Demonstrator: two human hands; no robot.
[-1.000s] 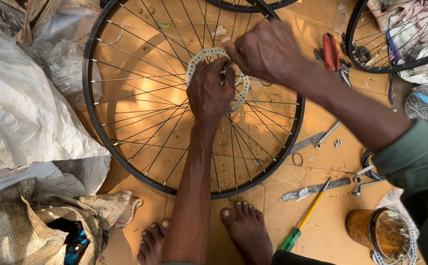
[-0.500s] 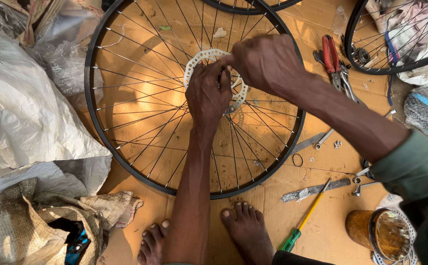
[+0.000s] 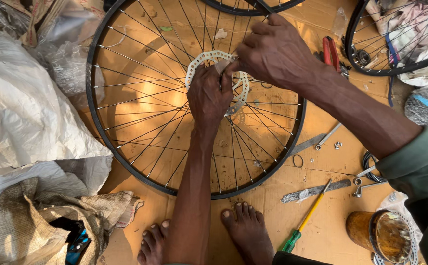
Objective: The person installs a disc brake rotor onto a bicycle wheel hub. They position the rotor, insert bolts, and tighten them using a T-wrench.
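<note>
Pinching together at the wheel's centre, both hands work the pale disc rotor point(image 3: 233, 83) — the left hand point(image 3: 209, 95) lies on it with fingers curled down, the right hand point(image 3: 272, 51) nips something small at its far edge. One spoked wheel point(image 3: 125, 142) lies flat on cardboard; two more wheels show far off, one screwdriver point(image 3: 304, 223) near right.
</note>
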